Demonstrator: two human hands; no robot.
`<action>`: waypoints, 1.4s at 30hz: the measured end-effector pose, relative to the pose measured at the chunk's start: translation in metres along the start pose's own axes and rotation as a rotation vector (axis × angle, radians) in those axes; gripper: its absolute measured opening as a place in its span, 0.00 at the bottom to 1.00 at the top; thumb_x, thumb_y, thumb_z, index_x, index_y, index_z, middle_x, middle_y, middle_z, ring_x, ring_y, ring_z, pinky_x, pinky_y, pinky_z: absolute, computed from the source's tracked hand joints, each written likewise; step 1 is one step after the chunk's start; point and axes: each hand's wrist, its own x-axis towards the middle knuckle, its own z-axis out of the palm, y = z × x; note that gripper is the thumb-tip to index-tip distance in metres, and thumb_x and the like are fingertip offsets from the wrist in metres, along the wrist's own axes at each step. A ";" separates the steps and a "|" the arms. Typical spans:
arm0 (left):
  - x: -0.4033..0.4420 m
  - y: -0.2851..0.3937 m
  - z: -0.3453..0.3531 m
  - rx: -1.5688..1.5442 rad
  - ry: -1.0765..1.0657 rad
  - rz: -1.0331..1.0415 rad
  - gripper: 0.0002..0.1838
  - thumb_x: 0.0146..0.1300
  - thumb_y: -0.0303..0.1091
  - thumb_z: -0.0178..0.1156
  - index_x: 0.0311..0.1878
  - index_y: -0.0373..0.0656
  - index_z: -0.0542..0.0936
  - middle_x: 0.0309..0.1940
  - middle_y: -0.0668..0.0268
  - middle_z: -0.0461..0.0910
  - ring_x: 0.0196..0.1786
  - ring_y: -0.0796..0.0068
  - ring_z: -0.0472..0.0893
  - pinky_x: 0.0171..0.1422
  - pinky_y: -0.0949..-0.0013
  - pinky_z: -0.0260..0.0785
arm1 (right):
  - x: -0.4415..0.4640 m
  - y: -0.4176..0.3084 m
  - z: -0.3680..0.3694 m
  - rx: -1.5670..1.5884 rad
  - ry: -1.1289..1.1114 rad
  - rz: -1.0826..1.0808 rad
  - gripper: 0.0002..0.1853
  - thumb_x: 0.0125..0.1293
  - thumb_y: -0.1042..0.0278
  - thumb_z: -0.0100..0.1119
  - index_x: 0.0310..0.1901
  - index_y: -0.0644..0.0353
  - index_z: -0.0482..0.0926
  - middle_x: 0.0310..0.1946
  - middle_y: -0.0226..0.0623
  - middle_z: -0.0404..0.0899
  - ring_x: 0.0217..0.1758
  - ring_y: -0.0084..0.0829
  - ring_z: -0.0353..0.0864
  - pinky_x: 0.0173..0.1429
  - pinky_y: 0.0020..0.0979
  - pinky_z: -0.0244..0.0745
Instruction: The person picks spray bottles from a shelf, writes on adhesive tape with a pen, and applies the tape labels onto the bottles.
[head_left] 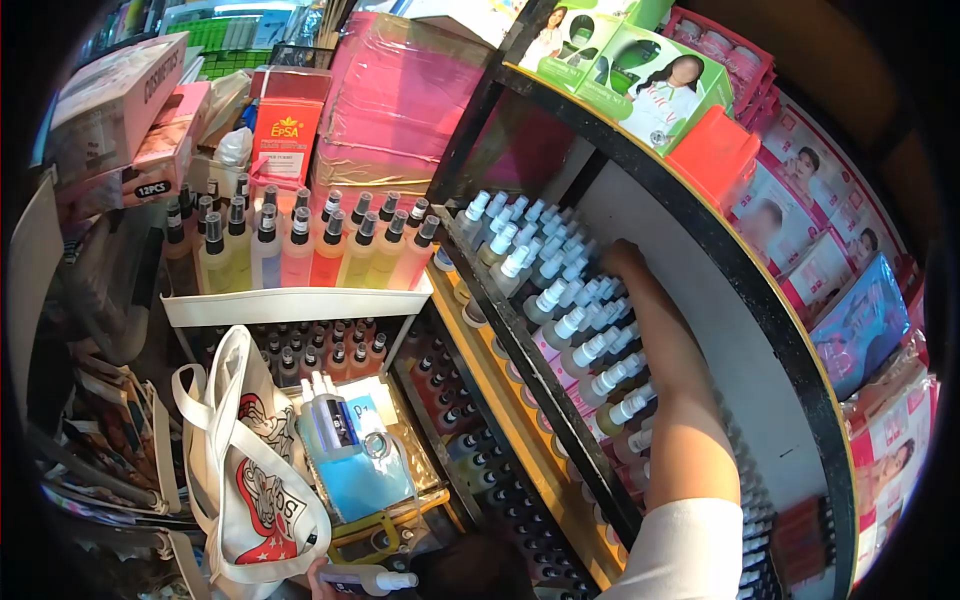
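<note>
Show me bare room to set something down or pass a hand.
A hand might pass between the right forearm and the black shelf edge, before the grey panel. The blue pack shows a bare patch below its bottles. Crowded: pale-capped bottles by the right hand; dark-capped ones on the white shelf.

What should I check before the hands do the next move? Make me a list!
1. Left hand has its bottle: ok, fingers are at one end of it.
2. Right hand is by the shelf bottles: ok, near the back of the rows.
3. Right hand has gripped a bottle there: cannot tell, it's blurry.
4. Plenty of space between shelf bottles: not ok, they're packed close.
5. Bag is away from the right arm: ok, it's over on the left.
</note>
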 end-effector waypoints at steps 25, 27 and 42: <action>0.031 0.077 0.233 0.375 -0.508 0.425 0.22 0.66 0.34 0.44 0.61 0.42 0.54 0.49 0.55 0.70 0.42 0.69 0.76 0.48 0.69 0.69 | -0.206 0.000 -0.070 1.371 0.049 -0.368 0.13 0.65 0.55 0.49 0.36 0.56 0.72 0.23 0.26 0.70 0.17 0.14 0.62 0.21 0.15 0.55; 0.026 0.070 0.204 0.398 -0.514 0.312 0.22 0.65 0.32 0.46 0.61 0.40 0.55 0.48 0.56 0.71 0.43 0.70 0.76 0.50 0.70 0.68 | -0.142 0.036 -0.048 1.441 0.101 -0.384 0.12 0.64 0.57 0.51 0.39 0.58 0.72 0.23 0.26 0.71 0.17 0.16 0.65 0.19 0.18 0.56; 0.000 0.049 0.111 0.882 -0.201 0.225 0.13 0.65 0.35 0.49 0.45 0.35 0.74 0.35 0.60 0.78 0.41 0.68 0.75 0.47 0.71 0.65 | -0.038 0.037 -0.080 0.605 0.169 -0.333 0.12 0.54 0.60 0.61 0.30 0.62 0.76 0.21 0.33 0.73 0.24 0.26 0.75 0.25 0.25 0.70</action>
